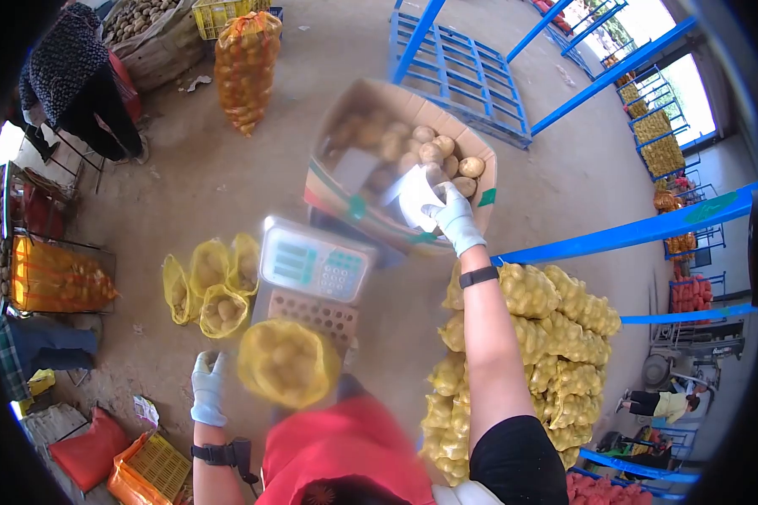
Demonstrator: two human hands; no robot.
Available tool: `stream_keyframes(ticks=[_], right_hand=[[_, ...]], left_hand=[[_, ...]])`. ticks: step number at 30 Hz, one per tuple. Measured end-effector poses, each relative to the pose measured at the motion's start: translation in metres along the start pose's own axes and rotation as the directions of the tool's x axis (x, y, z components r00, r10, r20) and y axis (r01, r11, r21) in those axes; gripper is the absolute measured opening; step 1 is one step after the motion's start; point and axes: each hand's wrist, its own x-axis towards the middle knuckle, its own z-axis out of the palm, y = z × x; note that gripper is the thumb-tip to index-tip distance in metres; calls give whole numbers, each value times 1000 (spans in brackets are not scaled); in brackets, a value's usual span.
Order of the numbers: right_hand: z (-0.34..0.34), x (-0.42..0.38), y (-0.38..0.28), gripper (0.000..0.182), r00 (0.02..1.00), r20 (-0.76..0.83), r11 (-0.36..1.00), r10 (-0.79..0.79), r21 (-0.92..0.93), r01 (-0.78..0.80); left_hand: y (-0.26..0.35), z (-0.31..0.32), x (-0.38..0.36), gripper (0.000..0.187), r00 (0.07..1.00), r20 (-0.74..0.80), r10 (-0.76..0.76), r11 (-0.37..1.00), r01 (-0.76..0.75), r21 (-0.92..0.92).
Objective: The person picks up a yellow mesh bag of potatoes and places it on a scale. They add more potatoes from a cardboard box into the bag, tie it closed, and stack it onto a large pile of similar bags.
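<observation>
My right hand [455, 217], in a pale glove, grips a white, thin-walled piece [413, 200], perhaps a scoop, over the cardboard box [324, 187] of potatoes [430, 152]. My left hand [209, 389], also gloved, hangs low at the left with its thumb and fingers apart, holding nothing. To its right, a yellow mesh bag [288, 364] of potatoes stands at the near end of the digital scale [316, 259], blurred. Several smaller open mesh bags [224, 311] with potatoes sit on the floor left of the scale.
Filled yellow mesh bags [522, 362] are stacked at my right beside a blue metal bar [632, 225]. A blue pallet frame [463, 71] lies beyond the box. An orange mesh sack [246, 71] stands ahead. People work at the left, one bending [72, 76]; a yellow crate [156, 471] is lower left.
</observation>
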Motion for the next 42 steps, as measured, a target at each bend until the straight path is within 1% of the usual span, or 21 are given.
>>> stream_keyframes(ticks=[4, 7, 10, 13, 14, 16, 17, 18, 19, 21, 22, 23, 25, 26, 27, 30, 34, 35, 36, 39, 42], right_hand=[[-6, -6, -4, 43, 997, 37, 983, 71, -172, -64], [-12, -2, 4, 41, 992, -122, 986, -16, -168, -5], [-15, 9, 24, 36, 974, -195, 967, 115, 247, -64], [-24, -6, -3, 24, 950, -281, 807, 133, 587, 60], [-12, -15, -19, 23, 954, -265, 708, 144, 700, 88], [9, -66, -88, 19, 978, -166, 726, 126, 688, 24], [30, -94, -113, 18, 943, -259, 852, -209, 425, 306], [52, -130, -140, 18, 805, -255, 810, -536, 115, 575], [71, -165, -179, 18, 733, -163, 726, -660, 110, 678], [131, -213, -180, 16, 635, 168, 657, -754, 208, 725], [162, -228, -166, 9, 613, 369, 703, -699, 193, 685], [197, -240, -139, 16, 572, 505, 682, -646, 45, 730], [229, -254, -119, 32, 538, 620, 531, -571, -222, 818], [236, -260, -116, 40, 532, 669, 425, -519, -338, 840], [235, -257, -107, 51, 481, 778, 567, -404, -200, 799], [222, -254, -105, 45, 525, 752, 888, -398, 172, 427], [176, -238, -135, 35, 594, 704, 908, -389, 186, 375], [146, -242, -176, 29, 769, 545, 938, -334, 276, 211], [146, -246, -180, 27, 774, 488, 898, -403, 372, 233], [146, -269, -179, 24, 769, 341, 768, -541, 574, 285], [109, -298, -178, 22, 778, 431, 805, -457, 572, 155]], left_hand=[[-21, -11, 1, 22, 999, 15, -44, 999, 44, -6], [-14, -14, -4, 22, 995, -7, -99, 995, 99, -34], [-12, -16, -4, 21, 998, 16, -54, 998, 55, -34], [-4, -13, 1, 22, 996, 35, -85, 995, 87, -55], [0, -12, -1, 26, 985, 61, 162, 984, -167, 69], [29, -1, -1, 40, 952, 103, 288, 927, -304, 222], [44, 5, -1, 47, 929, 122, 348, 882, -369, 293], [49, 13, 8, 59, 980, 109, 167, 940, -192, 282], [48, 21, 15, 63, 956, 170, 237, 877, -286, 387], [36, 28, 32, 64, 911, 304, 278, 764, -401, 505], [28, 30, 39, 61, 897, 363, 253, 735, -422, 530], [23, 30, 46, 58, 879, 421, 225, 705, -445, 552], [16, 25, 63, 54, 845, 527, -89, 957, -74, 282], [10, 20, 67, 51, 765, 607, -217, 976, 156, 153], [2, 16, 67, 39, 773, 593, -225, 974, 198, 111], [15, 2, 53, 31, 811, 533, -241, 960, 281, 7], [71, -20, 22, 25, 870, 463, -168, 926, 301, -230], [103, -30, 5, 27, 843, 532, -74, 836, 343, -428], [139, -37, -14, 30, 814, 580, 36, 704, 391, -593], [211, -28, -79, 29, 753, 622, 216, 902, 91, -423], [206, -35, -84, 31, 698, 692, 185, 901, 161, -403]])
